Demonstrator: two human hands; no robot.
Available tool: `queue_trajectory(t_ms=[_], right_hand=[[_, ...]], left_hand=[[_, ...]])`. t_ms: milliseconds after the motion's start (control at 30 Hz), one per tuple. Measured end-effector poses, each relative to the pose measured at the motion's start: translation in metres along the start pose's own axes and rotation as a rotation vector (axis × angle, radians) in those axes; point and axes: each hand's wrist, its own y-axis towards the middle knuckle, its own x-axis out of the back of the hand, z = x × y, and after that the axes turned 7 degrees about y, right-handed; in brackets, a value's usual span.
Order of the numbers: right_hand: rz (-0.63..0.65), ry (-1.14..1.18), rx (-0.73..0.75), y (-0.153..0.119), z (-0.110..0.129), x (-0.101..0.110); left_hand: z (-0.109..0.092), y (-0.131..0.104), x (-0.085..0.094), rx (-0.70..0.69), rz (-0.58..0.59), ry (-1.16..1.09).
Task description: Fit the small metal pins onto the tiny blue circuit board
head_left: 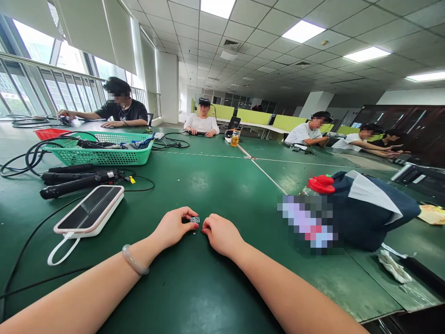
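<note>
Between the thumb and fingers of my left hand (175, 227) is a small dark circuit board (195, 220) with pale markings, held just above the green tabletop. A bracelet circles that wrist. Close to the board's right side, my right hand (222, 232) is closed, thumb and forefinger pinched together. Whatever that pinch may hold is hidden or too small to name. Just below the board shows a tiny pale speck (194, 233), too small to identify.
Left of my hands lie a phone with a power bank (91, 211), black tool-like handles (78, 181), cables and a green basket (100, 157). To the right stand a dark blue bag (365, 213) and a red-capped bottle (321, 184). Several people sit around the green table (208, 185).
</note>
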Motion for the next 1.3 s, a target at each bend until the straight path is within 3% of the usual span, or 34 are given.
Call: queue_trajectory(t_ms=[133, 333, 567, 800, 1067, 1200, 1300], right_hand=[[-0.011, -0.038, 0.024, 0.000, -0.001, 0.002], [-0.175, 0.044, 0.048, 0.000, 0.004, 0.010], [-0.159, -0.009, 0.160, -0.001, 0.005, 0.011], [-0.179, -0.025, 0.183, -0.002, 0.008, 0.014], [-0.211, 0.083, 0.177, -0.005, 0.011, 0.015], [-0.152, 0.063, 0.198, -0.006, 0.014, 0.008], [-0.108, 0.016, 0.260, -0.005, 0.018, 0.002]], left_hand=[[-0.003, -0.001, 0.001, -0.010, 0.011, 0.038], [-0.011, -0.005, 0.003, -0.080, 0.058, 0.039], [-0.012, -0.006, 0.003, -0.126, 0.070, -0.042], [-0.012, -0.006, 0.003, -0.149, 0.080, -0.071], [0.001, 0.002, 0.000, -0.017, 0.057, -0.267], [0.009, 0.008, -0.001, 0.012, -0.028, -0.267], [0.011, 0.008, -0.003, 0.045, -0.029, -0.264]])
